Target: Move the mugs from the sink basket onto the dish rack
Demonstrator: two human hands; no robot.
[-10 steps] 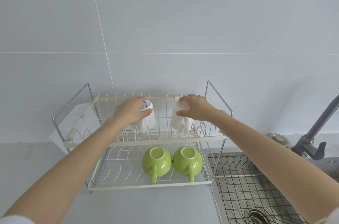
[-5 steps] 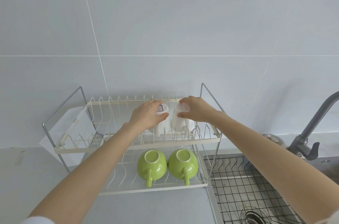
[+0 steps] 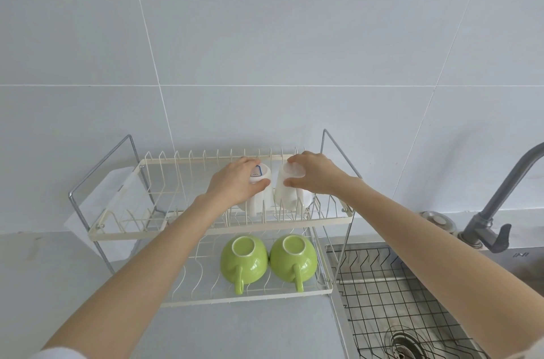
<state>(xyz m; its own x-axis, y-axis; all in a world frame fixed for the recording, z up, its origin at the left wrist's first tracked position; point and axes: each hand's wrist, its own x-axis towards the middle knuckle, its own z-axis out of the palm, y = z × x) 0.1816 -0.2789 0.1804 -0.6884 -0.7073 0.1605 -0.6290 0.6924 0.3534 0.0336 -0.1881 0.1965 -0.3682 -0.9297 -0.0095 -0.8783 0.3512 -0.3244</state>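
Nearest, at the rack's right side, the sink basket (image 3: 391, 294) shows only bare wire in the part visible, so these look like the last mugs to place. On the lower shelf of the dish rack (image 3: 123, 236), toward its right end, two green mugs (image 3: 244, 260) sit upside down side by side, handles pointing to the front edge. Above them, on the right half of the upper shelf, the left hand (image 3: 235, 185) is wrapped over the upturned base of a white mug (image 3: 259, 199), and the right hand (image 3: 312, 177) grips the base of a second white mug (image 3: 287, 197) between thumb and fingers. The two white mugs stand inverted among the prongs, just beside each other. To finish well, each rim probably should settle between prongs rather than perch on one; let go only once neither mug rocks, and lift the hands straight up to avoid knocking the pair together.
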